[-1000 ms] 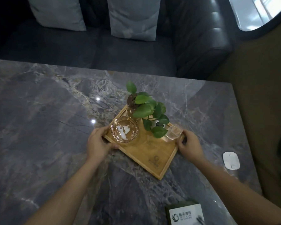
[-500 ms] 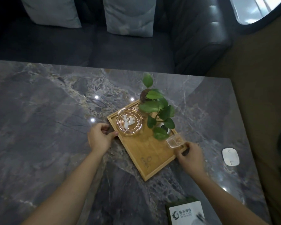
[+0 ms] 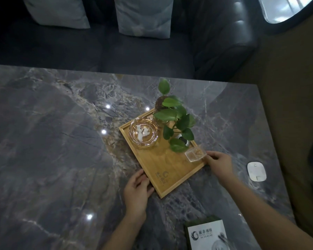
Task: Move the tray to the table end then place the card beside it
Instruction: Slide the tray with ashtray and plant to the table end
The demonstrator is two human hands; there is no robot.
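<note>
1. Tray: rect. wooden, pale tan w/ low rim, small logo printed near its front end. Lies flat on dark marble worktop, turned diagonal to the edges, right of centre. Carries a glass ashtray, potted green plant, small clear box.
2. Card: white face w/ logo + text, dark green border. Flat on worktop at near edge, well apart from tray, partly cut off by frame.

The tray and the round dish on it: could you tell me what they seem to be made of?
The tray looks like light wood, matt, with visible grain and a printed logo. The round dish looks like clear, amber-tinted glass, glossy, since the wood shows through it.
</note>
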